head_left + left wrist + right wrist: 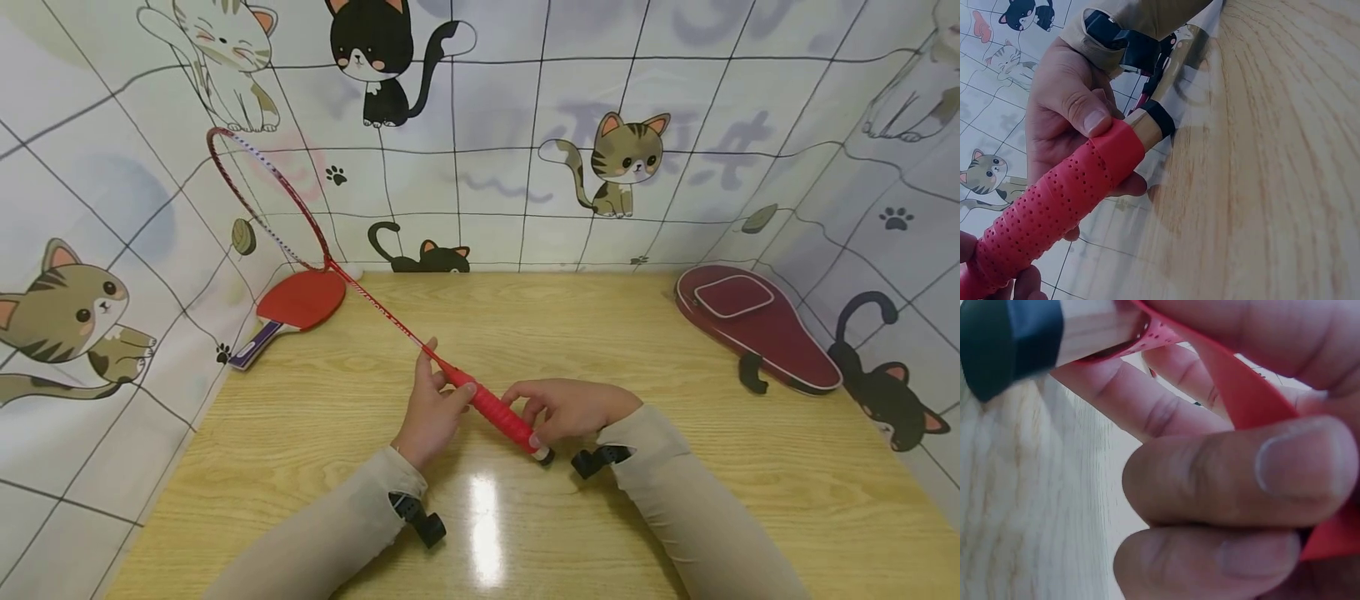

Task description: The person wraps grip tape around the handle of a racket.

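A red badminton racket [382, 312] slants across the head view, its frame raised at the upper left. My left hand [433, 417] holds it at the top of the handle, thumb over the red grip tape [501, 417]. Perforated tape wraps the handle in overlapping turns. Near the butt, my right hand [576, 408] pinches the tape between thumb and fingers. Bare wood [1146, 132] shows between the tape's edge and the black butt cap [1160, 117]. In the right wrist view, a loose strip of tape [1241, 394] runs off the handle into my right fingers.
A red table tennis bat [307, 300] lies at the back left of the wooden table [360, 542], with a small white ball [352, 272] partly visible behind it. At the back right lies a dark red bat case [757, 325]. Cat-printed sheeting [495, 108] encloses the back and sides.
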Demonstrator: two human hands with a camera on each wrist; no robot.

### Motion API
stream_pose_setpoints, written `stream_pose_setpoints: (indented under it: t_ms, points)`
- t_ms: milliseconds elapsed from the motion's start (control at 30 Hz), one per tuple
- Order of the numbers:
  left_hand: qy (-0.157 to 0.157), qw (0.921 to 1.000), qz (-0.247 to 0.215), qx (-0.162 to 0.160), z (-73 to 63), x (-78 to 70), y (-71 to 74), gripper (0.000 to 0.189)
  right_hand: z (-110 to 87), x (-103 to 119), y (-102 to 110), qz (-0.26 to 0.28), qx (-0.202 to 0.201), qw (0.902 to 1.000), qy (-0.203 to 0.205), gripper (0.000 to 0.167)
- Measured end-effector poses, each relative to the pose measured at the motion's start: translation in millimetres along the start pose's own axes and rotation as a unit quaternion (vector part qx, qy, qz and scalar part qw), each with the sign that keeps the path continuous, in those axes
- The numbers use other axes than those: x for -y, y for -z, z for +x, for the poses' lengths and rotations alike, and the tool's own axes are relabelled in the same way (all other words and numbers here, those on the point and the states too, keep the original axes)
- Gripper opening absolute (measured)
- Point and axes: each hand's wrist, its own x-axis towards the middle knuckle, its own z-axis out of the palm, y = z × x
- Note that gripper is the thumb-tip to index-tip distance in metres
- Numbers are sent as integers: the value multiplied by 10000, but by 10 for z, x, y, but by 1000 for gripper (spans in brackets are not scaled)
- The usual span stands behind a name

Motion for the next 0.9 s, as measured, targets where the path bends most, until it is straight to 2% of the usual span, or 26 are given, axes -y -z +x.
stream_pose_setpoints:
  t_ms: [133,367,667,900]
  points:
    - [45,10000,-48,6,-1,7,-14,88,-34,5,-19,-146,-66,9998,-80,55]
    - [23,9998,-182,-6,8,-17,-35,88,-118,-4,-28,-287,-196,9994,33,51]
    - [161,9996,-183,-149,44,-45,-41,87,-125,-104,-27,-349,-338,9985,238,47]
    - [195,9988,-286,-352,22,-47,-83,90,-102,-127,-81,-473,-505,9967,427,47]
